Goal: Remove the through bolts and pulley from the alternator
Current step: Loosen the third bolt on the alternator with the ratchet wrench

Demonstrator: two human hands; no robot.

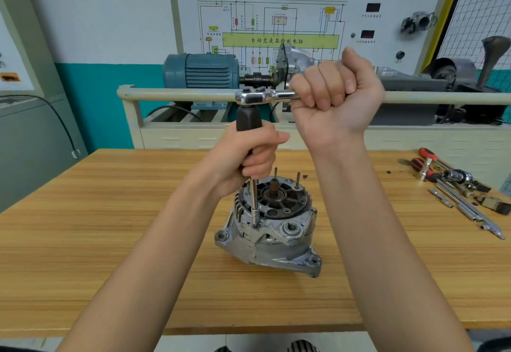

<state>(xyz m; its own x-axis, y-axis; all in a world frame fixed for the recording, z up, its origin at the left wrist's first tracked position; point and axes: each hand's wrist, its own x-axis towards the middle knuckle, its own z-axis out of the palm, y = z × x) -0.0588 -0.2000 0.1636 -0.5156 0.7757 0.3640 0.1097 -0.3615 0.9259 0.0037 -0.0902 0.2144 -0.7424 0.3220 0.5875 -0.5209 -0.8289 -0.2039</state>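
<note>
Nearest the lens: two bare forearms reaching out over the near edge of the pale wooden desk (pixel 83 241). Left hand (pixel 249 155) wrapped round the black handle of an upright extension driver (pixel 249 119), fingers curled about its lower end, steel shaft running straight down to a socket tip seated on a bolt head at the near rim of the silver cast-aluminium alternator (pixel 268 230). Right hand (pixel 334 94) closed in a fist round the handle of a chrome ratchet wrench (pixel 260 96), ratchet head sitting on top of the black handle, wrench lying level and pointing off to the right.

Alternator standing on end near the middle of the desk, black finned end frame and central bearing facing up, two thin through bolts (pixel 297 180) sticking up at its far rim, apparently already backed out. No pulley visible from this side; whether underneath or already off, cannot tell.

Key relation: driver's long axis vertical, directly above the bolt, wrench handle at right angles to it. Left hand nearer the alternator and steadying; right hand higher, out at the lever end, placed to supply the turn. Likely step: loosening this near bolt.

Loose sockets, extension bars and red-handled pliers (pixel 456 185) scattered toward the right edge of the desk.
</note>
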